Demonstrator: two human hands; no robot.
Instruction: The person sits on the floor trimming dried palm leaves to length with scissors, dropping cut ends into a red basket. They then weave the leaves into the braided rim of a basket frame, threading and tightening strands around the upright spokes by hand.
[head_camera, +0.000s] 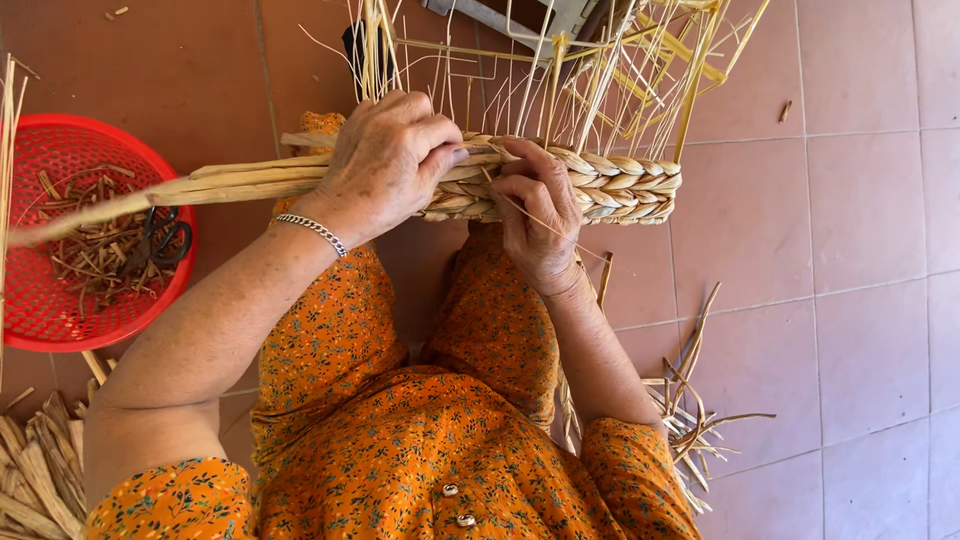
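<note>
A half-woven straw basket (610, 185) rests against my knees, its braided rim facing me and thin upright stakes (600, 80) rising behind it. My left hand (385, 160) grips a long thick strand of dried fibre (230, 185) where it meets the weave; a silver bracelet sits on that wrist. My right hand (540, 210) pinches the braided edge just to the right, fingers curled on the weave. Both hands touch the basket rim close together.
A red plastic sieve basket (60, 300) at the left holds fibre scraps and black scissors (165, 235). Loose dried strands lie at the lower left (35, 470) and beside my right elbow (690, 400). Reddish floor tiles (860, 300) spread to the right.
</note>
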